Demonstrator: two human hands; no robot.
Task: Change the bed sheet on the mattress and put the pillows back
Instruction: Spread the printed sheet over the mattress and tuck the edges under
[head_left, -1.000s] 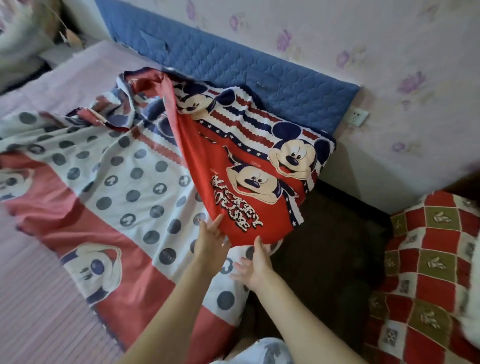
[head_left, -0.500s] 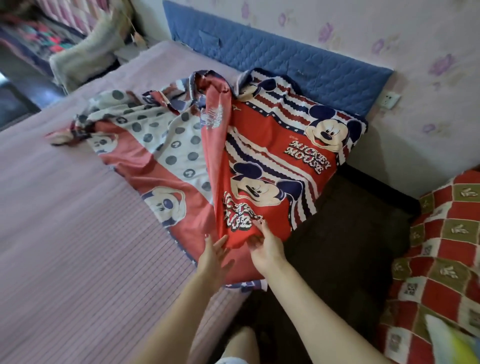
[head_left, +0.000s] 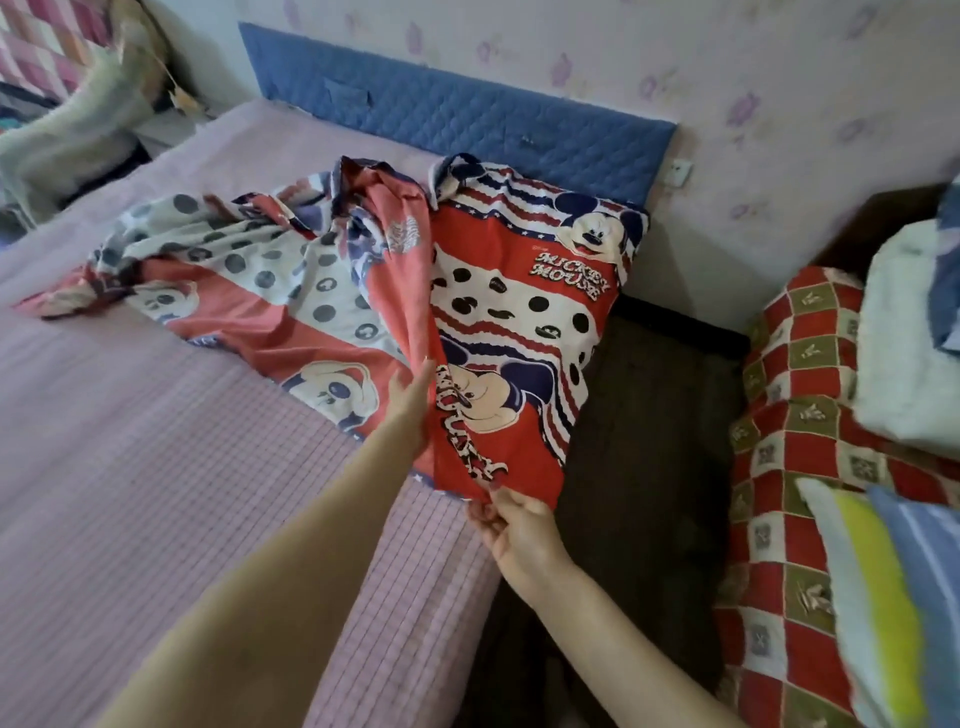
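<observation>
Pink mattress (head_left: 156, 467) is mostly lying bare; right hand (head_left: 519, 535) is pinching the sheet (head_left: 498, 291) at its near edge, left hand (head_left: 413, 410) is reaching open-fingered into the fold, bunched cloth running far-left.

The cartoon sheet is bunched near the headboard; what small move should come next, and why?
Probably pull the sheet toward the foot of the mattress: the right hand pinches its lower edge, the left hand lies against a fold, and most of the mattress is bare.
</observation>
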